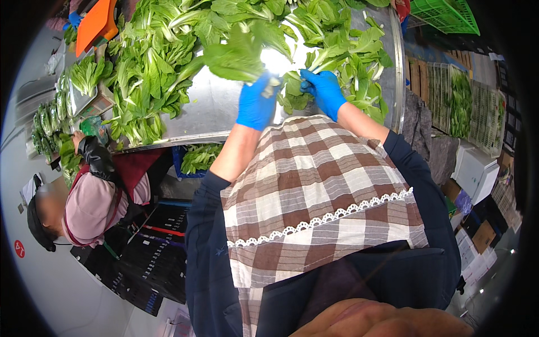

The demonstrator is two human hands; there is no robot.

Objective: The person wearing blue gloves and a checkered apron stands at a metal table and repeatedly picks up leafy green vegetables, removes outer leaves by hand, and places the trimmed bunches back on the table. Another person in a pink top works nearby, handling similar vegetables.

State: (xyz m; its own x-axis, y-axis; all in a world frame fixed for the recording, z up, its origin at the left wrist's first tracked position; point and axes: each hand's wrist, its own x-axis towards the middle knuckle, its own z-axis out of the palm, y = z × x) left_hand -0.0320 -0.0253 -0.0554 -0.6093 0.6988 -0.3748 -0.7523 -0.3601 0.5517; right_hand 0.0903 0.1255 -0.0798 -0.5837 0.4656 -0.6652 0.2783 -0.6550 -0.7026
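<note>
Both my hands wear blue gloves and are over a metal table [210,109] spread with leafy greens. My left hand [257,101] is closed around the pale stem end of a leafy green [236,57], whose blurred leaves point up and left. My right hand [322,90] has its thumb and fingers pinched on the white stem of another leafy green [332,57] at the right part of the table. A few leaves [294,94] lie between my hands. A large pile of greens [147,76] covers the table's left part, and more lie along its far side.
At the left a co-worker [97,198] handles greens near bagged vegetables [46,122]. An orange plastic tray [96,25] stands at the upper left. Below the table edge is a blue crate [179,162] with greens. Black crates [156,252] are stacked behind; plastic crates [438,97] stand at right.
</note>
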